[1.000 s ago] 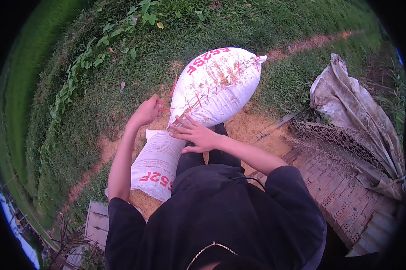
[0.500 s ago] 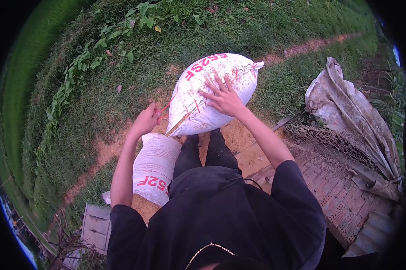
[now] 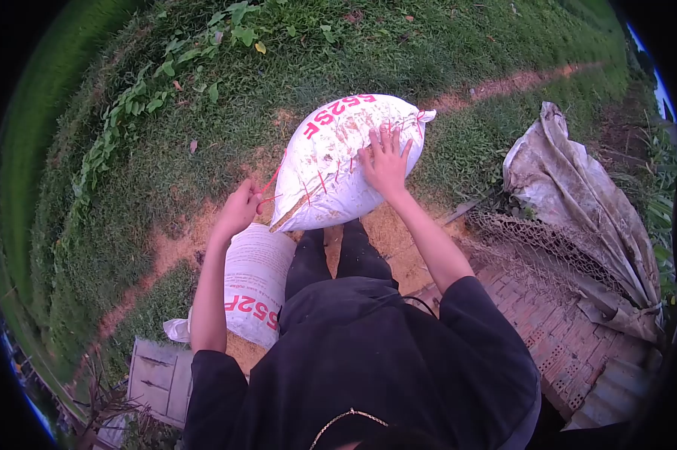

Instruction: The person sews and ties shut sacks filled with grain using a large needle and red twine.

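View from above of a standing person bent over a full sack (image 3: 331, 169). The white, red-lettered sack lies on its side on the ground just ahead of the person's legs, on a patch of pale husk (image 3: 398, 232) at the edge of the grass (image 3: 203, 90). Its stitched mouth is turned toward the person's left.

The left hand (image 3: 237, 212) is closed in a fist around a red string (image 3: 269, 185), which runs from the sack's mouth seam. The string looks taut, which suggests that it is under pull.

The right hand (image 3: 385, 161) lies flat on the upper far side of the sack, with fingers spread and gripping nothing. This placement probably pins the load so that it cannot roll or slide against the pull.

A second sack (image 3: 252, 281) of the same print lies beside the left leg, partly under the left arm. Wire mesh (image 3: 533, 240), a crumpled tarpaulin (image 3: 578, 187) and brick paving (image 3: 571, 337) lie to the right, well apart from both hands.
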